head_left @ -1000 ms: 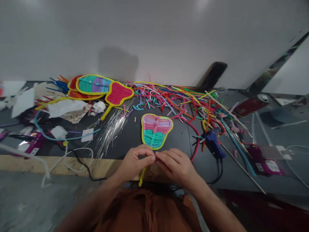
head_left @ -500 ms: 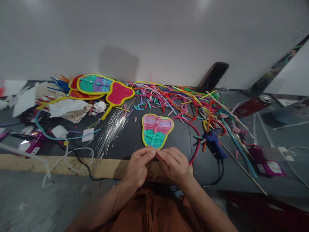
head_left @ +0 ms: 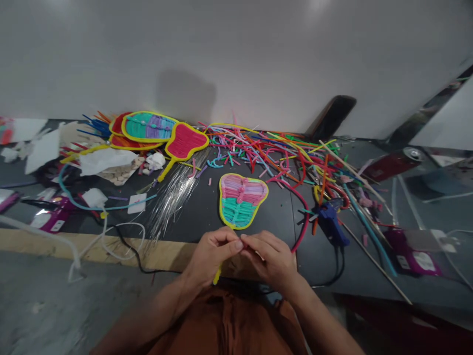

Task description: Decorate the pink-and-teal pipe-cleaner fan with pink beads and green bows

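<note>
A small fan (head_left: 241, 198) woven of pink and teal pipe cleaners with a yellow rim lies flat on the dark table (head_left: 199, 207). Its yellow handle (head_left: 217, 275) runs toward me under my hands. My left hand (head_left: 212, 255) and my right hand (head_left: 271, 259) meet at the fan's near tip, fingertips pinched together on the handle where it joins the fan. The handle's end pokes out below my left hand.
Finished fans (head_left: 177, 140) lie at the back left. A heap of loose coloured pipe cleaners (head_left: 281, 153) covers the back right. A blue glue gun (head_left: 332, 222) with a black cord sits right of my hands. Silver tinsel (head_left: 172, 197), white cables and purple packets lie left.
My hands have stayed pinched at the fan's base, shifting slightly toward me. The view has drifted a little left and down.
</note>
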Available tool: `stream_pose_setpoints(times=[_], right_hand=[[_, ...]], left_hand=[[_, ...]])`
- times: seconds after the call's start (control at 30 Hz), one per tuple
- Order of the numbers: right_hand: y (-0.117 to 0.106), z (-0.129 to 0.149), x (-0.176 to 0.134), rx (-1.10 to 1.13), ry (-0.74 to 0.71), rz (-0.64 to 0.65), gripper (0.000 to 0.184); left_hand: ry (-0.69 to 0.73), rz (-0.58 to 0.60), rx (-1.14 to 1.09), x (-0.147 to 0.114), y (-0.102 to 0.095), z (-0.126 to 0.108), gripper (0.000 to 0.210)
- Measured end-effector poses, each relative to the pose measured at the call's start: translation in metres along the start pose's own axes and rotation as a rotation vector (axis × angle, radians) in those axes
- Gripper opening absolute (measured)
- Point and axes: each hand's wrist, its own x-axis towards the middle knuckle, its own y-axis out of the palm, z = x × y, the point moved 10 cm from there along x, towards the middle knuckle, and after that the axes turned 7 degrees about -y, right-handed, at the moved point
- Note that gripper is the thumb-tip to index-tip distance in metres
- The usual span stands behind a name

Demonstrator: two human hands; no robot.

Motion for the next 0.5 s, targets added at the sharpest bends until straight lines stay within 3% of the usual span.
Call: stream_pose_setpoints(times=[0.13,0.27,0.4,0.5], right_hand=[[-0.003,0.001,0.001,-0.008,0.02,-0.105,0.034],[-0.002,0.003,0.004,-0.037,-0.019,-0.12,0.029],[0.004,-0.017,0.004,0.06,0.111,-0.051,0.015],[0.008,-0.028,0.002,0.209,0.192,0.017,0.015]], left_hand=[[0.025,-0.096,-0.177,-0.002,0.0,0.007,0.014],[0.04,-0.137,-0.206,0.0,-0.004,0.009,0.015],[-0.056,-0.072,-0.204,0.004,-0.003,0.022,0.021],[-0.108,-0.001,-0.139,0.005,-0.001,0.022,0.027]])
